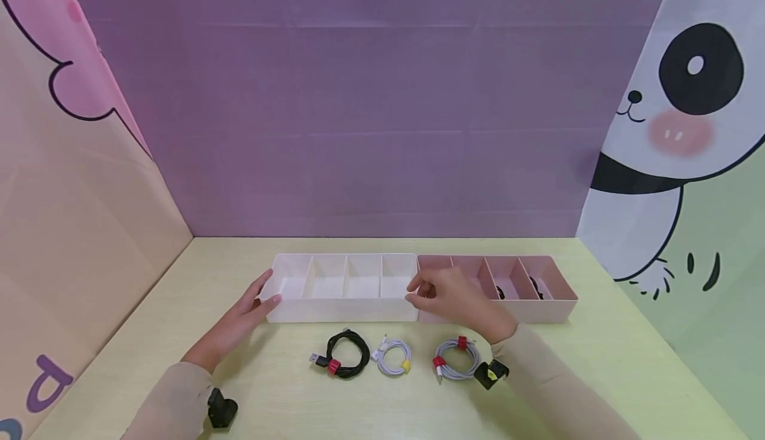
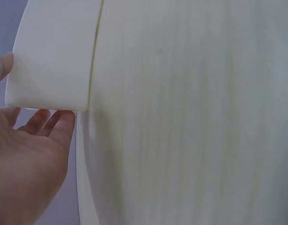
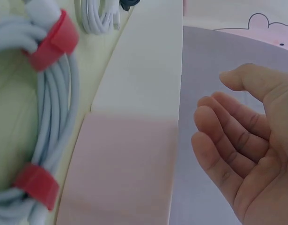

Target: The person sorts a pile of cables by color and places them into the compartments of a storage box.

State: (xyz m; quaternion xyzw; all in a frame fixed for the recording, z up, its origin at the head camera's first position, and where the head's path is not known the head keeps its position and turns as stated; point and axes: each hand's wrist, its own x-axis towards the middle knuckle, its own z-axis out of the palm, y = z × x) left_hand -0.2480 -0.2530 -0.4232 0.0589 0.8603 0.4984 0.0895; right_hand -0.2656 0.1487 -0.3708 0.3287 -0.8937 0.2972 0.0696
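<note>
A white divided box (image 1: 342, 310) stands on the table, its compartments bare. End to end with it on the right is a pink divided box (image 1: 540, 312), with small black things (image 1: 536, 287) in its right compartments. My left hand (image 1: 235, 326) rests against the white box's left end; in the left wrist view its fingers (image 2: 62, 126) touch the end wall and the thumb lies at the rim. Above where the two boxes meet hovers my right hand (image 1: 454, 297), fingers loosely bent and holding nothing, as the right wrist view shows.
In front of the boxes lie a coiled black cable (image 1: 358, 367) with a red tie, a small white cable (image 1: 394, 358) with a yellow tie, and a larger pale cable (image 1: 449, 375) with red ties. A purple backdrop (image 1: 382, 128) rises behind the table.
</note>
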